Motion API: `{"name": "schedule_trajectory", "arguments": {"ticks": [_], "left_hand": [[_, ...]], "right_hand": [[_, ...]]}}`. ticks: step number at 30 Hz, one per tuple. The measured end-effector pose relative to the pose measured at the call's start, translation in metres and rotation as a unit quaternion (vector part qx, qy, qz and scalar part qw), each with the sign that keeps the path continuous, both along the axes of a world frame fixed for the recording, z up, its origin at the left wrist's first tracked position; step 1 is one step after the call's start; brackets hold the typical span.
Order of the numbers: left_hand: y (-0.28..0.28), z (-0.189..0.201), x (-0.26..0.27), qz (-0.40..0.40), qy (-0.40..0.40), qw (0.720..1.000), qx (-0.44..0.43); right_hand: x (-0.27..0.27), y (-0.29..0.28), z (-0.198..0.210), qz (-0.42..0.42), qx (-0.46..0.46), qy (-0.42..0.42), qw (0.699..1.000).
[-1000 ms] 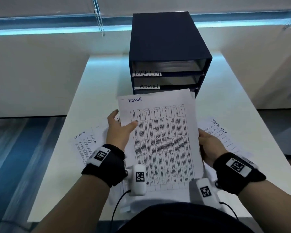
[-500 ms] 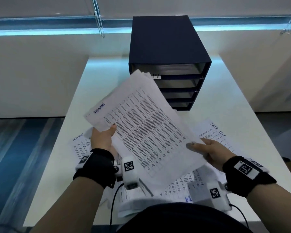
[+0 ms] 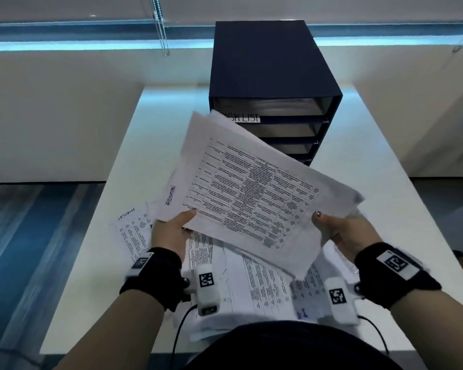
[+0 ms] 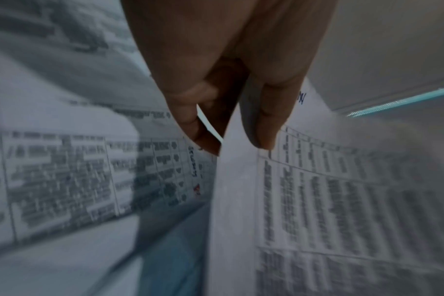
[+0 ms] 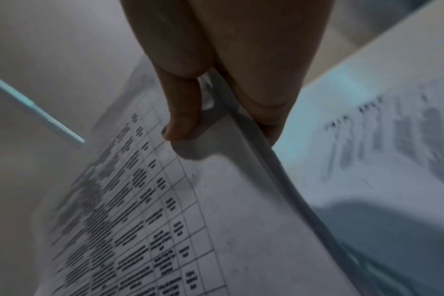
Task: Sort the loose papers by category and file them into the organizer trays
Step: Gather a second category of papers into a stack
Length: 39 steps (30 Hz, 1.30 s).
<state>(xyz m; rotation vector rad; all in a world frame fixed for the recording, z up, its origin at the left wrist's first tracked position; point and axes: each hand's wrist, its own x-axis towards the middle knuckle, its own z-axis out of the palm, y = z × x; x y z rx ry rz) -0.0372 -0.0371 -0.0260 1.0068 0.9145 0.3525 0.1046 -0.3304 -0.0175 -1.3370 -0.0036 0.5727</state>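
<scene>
Head view: left hand (image 3: pixel 171 231) and right hand (image 3: pixel 342 229) each pinch an opposite edge of a sheaf of papers (image 3: pixel 251 193), lifted and turned crosswise above the loose sheets (image 3: pixel 251 284) at the tabletop's (image 3: pixel 123 209) near edge, likely to square it for the organizer (image 3: pixel 273 76) at the far edge. Half a second earlier the sheaf slanted more steeply; now its long side runs nearly sideways. Left wrist view: fingers (image 4: pixel 203 132) curl under the sheaf, thumb on top. Right wrist view: thumb above, fingers (image 5: pixel 269 112) beneath, clamping the sheaf's edge.
</scene>
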Motion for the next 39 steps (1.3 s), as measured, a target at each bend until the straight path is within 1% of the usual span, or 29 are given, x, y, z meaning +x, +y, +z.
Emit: {"name": "schedule_trajectory", "arguments": {"ticks": [2, 3, 5, 6, 7, 9, 10, 11, 12, 15, 19, 21, 23, 26, 27, 31, 33, 36, 39], "left_hand": [[0.007, 0.0, -0.007, -0.019, -0.002, 0.998, 0.056], [0.012, -0.003, -0.01, -0.026, -0.006, 0.997, 0.067], [0.021, -0.008, -0.013, -0.063, 0.013, 0.992, 0.109], [0.027, -0.012, -0.014, -0.09, 0.036, 0.986, 0.135], [0.029, -0.013, -0.015, -0.119, 0.052, 0.979, 0.156], [0.03, -0.017, -0.016, -0.158, 0.097, 0.964, 0.189], [0.028, -0.017, -0.016, -0.168, 0.114, 0.959, 0.195], [0.026, -0.019, -0.015, -0.169, 0.122, 0.959, 0.191], [0.024, -0.02, -0.014, -0.163, 0.124, 0.961, 0.185], [0.02, -0.021, -0.011, -0.145, 0.126, 0.967, 0.17], [0.019, -0.009, -0.008, -0.152, 0.107, 0.968, 0.17], [0.018, -0.003, -0.007, -0.142, 0.092, 0.971, 0.172], [0.018, 0.003, -0.007, -0.141, 0.068, 0.97, 0.187], [0.012, 0.016, -0.006, -0.189, 0.01, 0.957, 0.219], [0.01, 0.017, -0.005, -0.194, 0.004, 0.956, 0.221], [0.008, 0.016, -0.001, -0.137, 0.028, 0.973, 0.181], [0.007, 0.018, -0.001, -0.13, 0.042, 0.971, 0.196], [0.007, 0.024, 0.001, -0.118, 0.047, 0.961, 0.246], [0.012, 0.029, 0.005, -0.092, 0.048, 0.965, 0.242]], "right_hand": [[0.011, -0.002, 0.014, 0.003, 0.005, -0.053, 0.999], [0.016, -0.003, 0.019, 0.005, 0.012, -0.073, 0.997], [0.024, -0.006, 0.025, 0.004, 0.012, -0.098, 0.995], [0.026, -0.007, 0.025, 0.002, 0.003, -0.112, 0.994], [0.028, -0.01, 0.021, -0.002, -0.01, -0.123, 0.992], [0.026, -0.013, 0.019, 0.0, -0.078, -0.143, 0.987], [0.024, -0.014, 0.016, 0.021, -0.109, -0.147, 0.983], [0.02, -0.014, 0.015, 0.056, -0.138, -0.155, 0.977], [0.015, -0.013, 0.014, 0.067, -0.166, -0.162, 0.971], [0.012, -0.014, 0.005, 0.039, -0.198, -0.154, 0.967], [0.014, -0.014, 0.011, 0.016, -0.133, -0.13, 0.982], [0.015, -0.014, 0.017, 0.024, -0.141, -0.139, 0.98], [0.018, -0.017, 0.015, 0.029, -0.114, -0.134, 0.984], [0.016, -0.019, 0.01, 0.036, -0.073, -0.126, 0.989], [0.015, -0.019, 0.008, 0.034, -0.069, -0.12, 0.99], [0.016, -0.015, 0.01, 0.016, -0.066, -0.129, 0.989], [0.017, -0.011, 0.013, -0.006, -0.069, -0.125, 0.99], [0.017, -0.005, 0.021, -0.039, -0.072, -0.127, 0.989], [0.021, 0.001, 0.03, -0.062, -0.066, -0.129, 0.987]]}}
